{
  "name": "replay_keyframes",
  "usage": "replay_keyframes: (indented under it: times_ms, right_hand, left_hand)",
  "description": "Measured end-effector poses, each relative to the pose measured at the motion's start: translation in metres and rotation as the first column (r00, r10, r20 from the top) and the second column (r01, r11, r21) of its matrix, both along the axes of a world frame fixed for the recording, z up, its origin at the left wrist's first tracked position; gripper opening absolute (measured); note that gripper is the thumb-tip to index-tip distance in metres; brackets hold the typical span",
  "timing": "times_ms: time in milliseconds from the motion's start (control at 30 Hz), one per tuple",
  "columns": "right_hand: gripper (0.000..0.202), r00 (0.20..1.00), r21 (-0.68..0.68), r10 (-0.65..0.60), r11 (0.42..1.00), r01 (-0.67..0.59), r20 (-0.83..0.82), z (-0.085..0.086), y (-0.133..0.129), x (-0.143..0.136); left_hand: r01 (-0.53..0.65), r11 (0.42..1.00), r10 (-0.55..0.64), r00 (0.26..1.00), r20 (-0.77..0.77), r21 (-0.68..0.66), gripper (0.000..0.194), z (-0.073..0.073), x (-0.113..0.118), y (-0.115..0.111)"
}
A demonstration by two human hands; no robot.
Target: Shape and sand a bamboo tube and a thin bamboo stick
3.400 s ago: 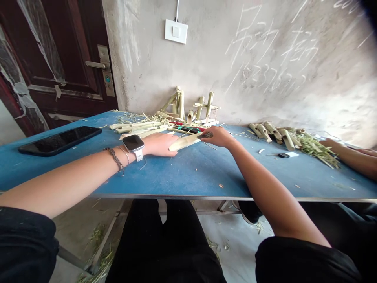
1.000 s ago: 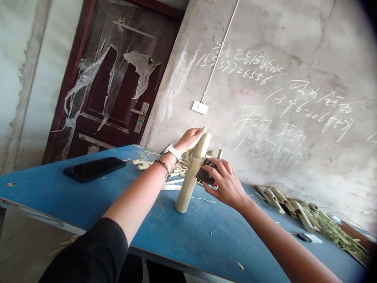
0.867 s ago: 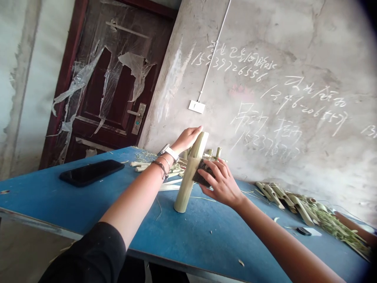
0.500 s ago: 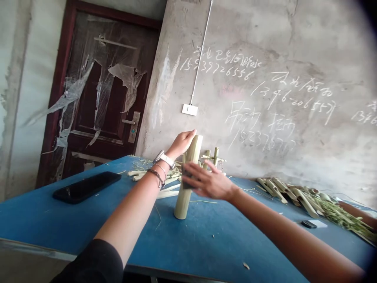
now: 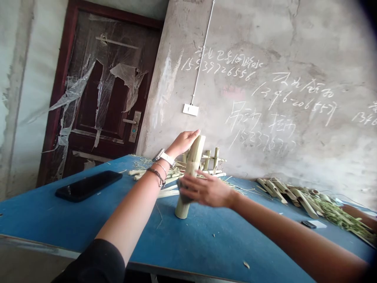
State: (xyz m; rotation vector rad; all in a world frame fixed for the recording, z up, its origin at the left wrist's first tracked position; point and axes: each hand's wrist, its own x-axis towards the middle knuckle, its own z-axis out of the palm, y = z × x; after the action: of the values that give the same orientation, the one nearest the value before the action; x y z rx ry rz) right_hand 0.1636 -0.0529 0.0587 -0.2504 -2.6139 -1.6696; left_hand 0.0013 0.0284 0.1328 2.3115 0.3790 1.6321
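Observation:
A pale green bamboo tube stands on the blue table, its top leaning slightly right. My left hand grips it by the upper end, with some of the fingers hidden behind it. Lower down, my right hand presses a dark grey piece, apparently sandpaper, against the tube's side. Motion blurs the right fingers. Behind the tube lie split bamboo strips and a small bamboo frame with upright pieces.
A black phone lies on the blue table at left. Cut bamboo pieces and green shavings are heaped at right, near another person's arm. A small black object rests nearby. Behind stands a concrete wall.
My right hand has slid down along the bamboo tube with the sandpaper, uncovering more of its middle. My left hand keeps its hold at the top.

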Motion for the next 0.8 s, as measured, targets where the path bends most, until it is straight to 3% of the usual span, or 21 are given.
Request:
replay_keyframes:
  times_ms: [100,167,200,267,367,433,500,600,667,733,800]
  right_hand:
    - [0.048,0.976,0.081,-0.103,0.989,0.121,-0.191,0.052,0.001,0.005]
    - [0.05,0.934,0.1,-0.13,0.98,0.172,-0.334,0.07,-0.001,0.007]
    - [0.05,0.92,0.094,-0.129,0.98,0.176,-0.37,0.068,-0.003,0.007]
    - [0.049,0.936,0.056,-0.114,0.988,0.141,-0.334,0.045,-0.006,0.005]
    - [0.046,0.998,-0.048,-0.028,0.999,0.025,-0.055,-0.009,-0.007,0.002]
    - [0.048,0.998,-0.079,0.027,0.997,-0.022,0.063,-0.027,-0.004,0.002]
    - [0.048,0.998,-0.062,0.024,0.998,-0.02,0.065,-0.016,-0.001,0.004]
    - [0.049,0.987,0.023,-0.084,0.996,0.088,-0.14,0.034,0.001,0.01]
    - [0.052,0.928,0.071,-0.14,0.982,0.175,-0.346,0.058,-0.001,0.013]
    - [0.052,0.91,0.06,-0.158,0.979,0.195,-0.384,0.054,-0.004,0.013]
    - [0.049,0.963,0.003,-0.123,0.992,0.127,-0.241,0.024,-0.008,0.011]
  left_hand:
    - [-0.032,0.999,0.032,0.999,0.016,0.021,0.046,0.001,0.001,0.0]
    - [-0.033,0.998,0.033,0.999,0.01,0.045,0.046,0.001,0.002,-0.002]
    - [-0.031,0.998,0.031,1.0,-0.001,0.047,0.046,0.001,0.002,-0.003]
    - [-0.029,0.999,0.029,0.999,-0.017,0.03,0.047,0.001,0.002,-0.005]
    - [-0.03,1.0,0.03,0.999,-0.016,0.0,0.048,0.0,0.002,-0.004]
    - [-0.032,0.999,0.032,0.999,-0.012,-0.006,0.048,0.0,0.0,-0.002]
    - [-0.044,0.999,0.043,0.999,-0.011,-0.007,0.048,0.0,-0.001,-0.001]
    - [-0.071,0.997,0.071,0.997,-0.007,0.005,0.046,0.002,-0.001,-0.001]
    - [-0.075,0.997,0.075,0.997,-0.009,0.03,0.044,0.003,-0.001,-0.002]
    - [-0.062,0.997,0.063,0.998,-0.016,0.04,0.042,0.003,0.0,-0.004]
    - [-0.046,0.999,0.047,0.999,-0.027,0.029,0.041,0.004,-0.001,-0.007]
